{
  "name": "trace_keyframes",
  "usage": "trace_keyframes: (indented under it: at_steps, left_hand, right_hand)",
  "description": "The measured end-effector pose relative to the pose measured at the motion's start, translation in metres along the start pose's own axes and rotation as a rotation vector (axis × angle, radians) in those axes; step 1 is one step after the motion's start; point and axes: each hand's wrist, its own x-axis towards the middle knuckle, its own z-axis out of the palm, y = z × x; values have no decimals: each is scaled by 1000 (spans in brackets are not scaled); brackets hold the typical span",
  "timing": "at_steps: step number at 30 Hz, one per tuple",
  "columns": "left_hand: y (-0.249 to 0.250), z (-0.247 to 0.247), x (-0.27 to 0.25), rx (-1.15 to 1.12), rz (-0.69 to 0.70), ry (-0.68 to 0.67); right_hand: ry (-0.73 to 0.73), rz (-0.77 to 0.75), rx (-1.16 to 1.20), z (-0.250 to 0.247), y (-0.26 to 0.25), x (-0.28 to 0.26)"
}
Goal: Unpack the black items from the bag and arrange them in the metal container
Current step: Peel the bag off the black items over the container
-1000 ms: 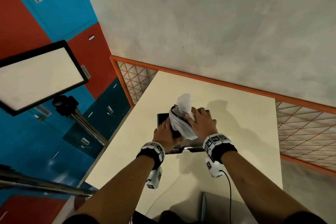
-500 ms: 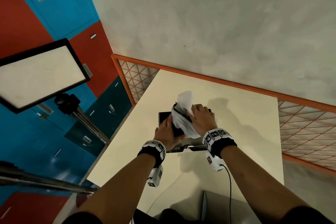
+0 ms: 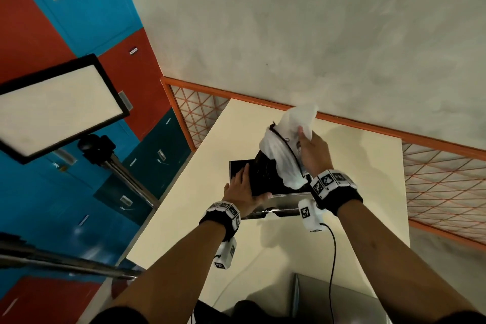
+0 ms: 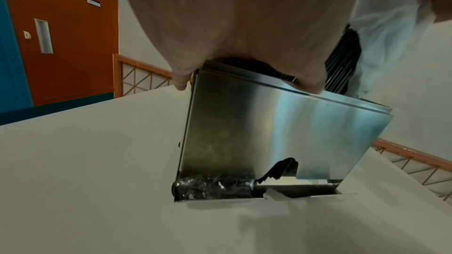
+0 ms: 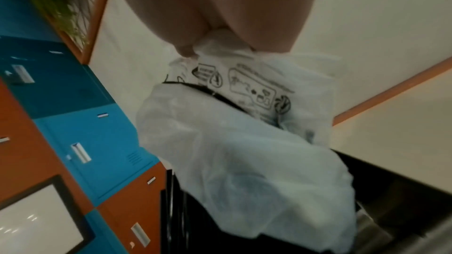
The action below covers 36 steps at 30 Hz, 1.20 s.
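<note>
**Inspector:** State the position of the container.

**Assistant:** The rectangular brushed-steel metal container (image 3: 276,201) stands on the cream-coloured table (image 3: 355,192), with a slot along the foot of its near wall.

**Inspector:** Left hand?

**Assistant:** The left hand (image 3: 243,188) lies on the container's near-left top edge; the fingers (image 4: 310,82) curl over the rim. Whether they also touch the contents, I cannot tell.

**Inspector:** Right hand?

**Assistant:** The right hand (image 3: 313,151) pinches the bunched upper part of a thin white printed plastic bag (image 3: 284,147), holding it above the container.

**Inspector:** And the goods?

**Assistant:** A stack of flat black ribbed items (image 3: 263,171) stands inside the container, its top covered by the bag. The wrist picture is blurred, so the count is uncertain.

**Inspector:** Surroundings?

**Assistant:** Blue and orange lockers (image 3: 79,21) and a lit panel lamp (image 3: 55,105) on a stand, left.
</note>
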Motion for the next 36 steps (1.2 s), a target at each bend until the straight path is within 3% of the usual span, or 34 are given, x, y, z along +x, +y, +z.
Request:
trace_keyframes:
  at_steps: [2, 6, 9, 11, 14, 17, 20, 22, 24, 27, 30, 34, 36]
  left_hand:
    - [0, 0, 0, -8, -6, -7]
    - [0, 0, -1, 5, -1, -6]
    - [-1, 1, 1, 19, -1, -14]
    - [-1, 2, 1, 14, -10, -5]
    - [0, 2, 0, 13, -20, 2]
    - [2, -1, -1, 12, -13, -9]
    - [2, -2, -2, 24, 2, -10]
    - [1, -2, -2, 26, 11, -12]
    - [1, -2, -2, 26, 15, -14]
    - [0, -1, 0, 22, 10, -18]
    - [-1, 0, 0, 24, 20, -8]
    - [10, -1, -1, 89, -45, -28]
    - [20, -5, 3, 184, -8, 10]
  right_hand:
    - [-14, -25, -3, 3, 5, 1]
    - [-133, -18, -291, 20, 32, -4]
    - [-178, -134, -484, 31, 46, -13]
    - [-189, -170, -488, 29, 47, -15]
    - [-240, -49, -306, 15, 36, -10]
    - [-75, 47, -131, -4, 18, -3]
    - [153, 20, -7, -12, 12, 2]
    - [188, -13, 24, -7, 15, 3]
    - [110, -23, -52, 5, 28, 2]
    - [-80, -68, -398, 27, 50, -7]
    - [-119, -200, -643, 37, 60, -18]
    - [-171, -101, -471, 24, 63, -11]
    - [-167, 17, -314, 13, 56, -7]
